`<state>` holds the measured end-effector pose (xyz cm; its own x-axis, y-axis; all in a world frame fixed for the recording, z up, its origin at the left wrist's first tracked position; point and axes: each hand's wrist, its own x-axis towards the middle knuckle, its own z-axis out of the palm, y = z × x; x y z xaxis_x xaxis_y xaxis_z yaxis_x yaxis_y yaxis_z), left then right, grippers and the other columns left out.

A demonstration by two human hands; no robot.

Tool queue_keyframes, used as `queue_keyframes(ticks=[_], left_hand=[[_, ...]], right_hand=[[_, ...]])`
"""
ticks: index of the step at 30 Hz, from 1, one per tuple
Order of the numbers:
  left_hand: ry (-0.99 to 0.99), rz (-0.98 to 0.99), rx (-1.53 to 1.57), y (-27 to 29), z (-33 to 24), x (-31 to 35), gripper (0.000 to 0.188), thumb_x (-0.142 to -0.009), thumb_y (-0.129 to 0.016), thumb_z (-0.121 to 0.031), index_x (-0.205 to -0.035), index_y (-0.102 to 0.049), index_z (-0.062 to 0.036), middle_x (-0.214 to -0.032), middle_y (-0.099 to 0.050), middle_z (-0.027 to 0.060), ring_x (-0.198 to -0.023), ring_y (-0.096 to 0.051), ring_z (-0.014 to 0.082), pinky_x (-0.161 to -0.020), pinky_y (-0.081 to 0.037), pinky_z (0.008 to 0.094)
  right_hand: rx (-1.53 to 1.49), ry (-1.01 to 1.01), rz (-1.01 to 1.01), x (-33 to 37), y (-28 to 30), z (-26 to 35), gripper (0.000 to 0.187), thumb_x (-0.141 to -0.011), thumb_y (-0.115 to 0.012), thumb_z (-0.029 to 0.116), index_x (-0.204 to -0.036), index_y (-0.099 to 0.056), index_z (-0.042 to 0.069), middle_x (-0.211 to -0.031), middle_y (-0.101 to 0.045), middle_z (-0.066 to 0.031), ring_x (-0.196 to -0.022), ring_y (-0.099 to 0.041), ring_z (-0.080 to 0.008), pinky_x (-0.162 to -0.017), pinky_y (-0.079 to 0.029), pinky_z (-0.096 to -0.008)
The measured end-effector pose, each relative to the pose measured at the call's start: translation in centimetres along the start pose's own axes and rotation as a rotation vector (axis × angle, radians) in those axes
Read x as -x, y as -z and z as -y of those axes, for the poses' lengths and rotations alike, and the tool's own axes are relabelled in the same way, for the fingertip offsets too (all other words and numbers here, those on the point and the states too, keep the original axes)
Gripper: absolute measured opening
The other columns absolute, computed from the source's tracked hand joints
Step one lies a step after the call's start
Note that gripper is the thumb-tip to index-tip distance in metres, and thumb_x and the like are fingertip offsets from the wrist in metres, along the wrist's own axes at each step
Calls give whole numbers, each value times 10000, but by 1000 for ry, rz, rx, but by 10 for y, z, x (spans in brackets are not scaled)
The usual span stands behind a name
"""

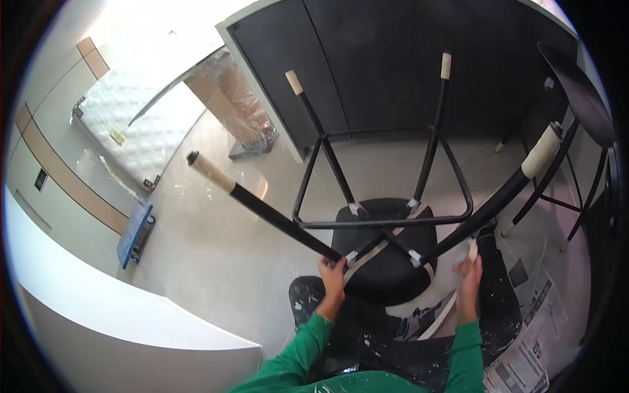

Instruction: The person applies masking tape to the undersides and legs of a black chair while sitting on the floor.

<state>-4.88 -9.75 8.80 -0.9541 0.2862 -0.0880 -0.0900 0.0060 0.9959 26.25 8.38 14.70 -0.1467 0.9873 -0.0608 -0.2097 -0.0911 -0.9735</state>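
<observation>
Holding one upturned stool (390,283) | four black legs (285,223) | four pale tips (213,172)

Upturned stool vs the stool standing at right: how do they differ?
Pose: the upturned stool has its legs pointing up; the standing stool has its legs down on the floor.
Contact: the left grip touches the upturned stool; no hand is on the standing stool.
Shared: both have black legs with pale ends.
</observation>
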Motion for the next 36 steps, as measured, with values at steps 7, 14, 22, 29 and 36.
queue_keyframes(ticks=[7, 14, 22, 29, 36], left_hand=[[497, 761, -3, -31, 16, 115, 530, -1042, -581, -439, -1370, -548, -24, -1222, -629, 112, -1135, -600, 185, -958, -501, 345], [784, 1094, 228, -62, -29, 102, 576, -1049, -513, -518, -1322, -587, -17, -1241, -629, 107, -1151, -608, 211, -1053, -465, 381], [689, 1135, 108, -53, -23, 93, 359, -1002, -683, -300, -1242, -627, -40, -1161, -649, 49, -1076, -648, 172, -1006, -531, 322], [641, 1133, 20, -47, -8, 101, 273, -984, -710, -270, -1144, -670, -51, -1082, -675, 11, -1007, -658, 126, -943, -543, 295], [522, 1115, -16, -48, -43, 91, 345, -991, -691, -233, -1279, -622, -57, -1159, -668, 37, -1087, -645, 156, -959, -539, 335]], right_hand=[[315, -190, 323, 111, -2, -18, 164, -950, -590, 134, -1061, -582, 14, -787, -591, -75, -706, -578, -179, -648, -467, -367], [534, 70, 478, 116, -28, 13, 229, -864, -669, 161, -995, -583, -6, -858, -662, -256, -866, -654, -474, -745, -509, -506], [632, 216, 507, 114, -20, 12, 234, -845, -683, 166, -978, -589, -3, -826, -638, -260, -796, -629, -468, -702, -494, -504], [665, 136, 535, 128, -12, 27, 262, -843, -692, 185, -1022, -615, 9, -854, -654, -269, -858, -628, -502, -743, -505, -538], [693, 261, 551, 114, -25, 29, 395, -886, -668, 225, -1212, -610, 9, -970, -681, -270, -889, -625, -505, -779, -495, -567]])
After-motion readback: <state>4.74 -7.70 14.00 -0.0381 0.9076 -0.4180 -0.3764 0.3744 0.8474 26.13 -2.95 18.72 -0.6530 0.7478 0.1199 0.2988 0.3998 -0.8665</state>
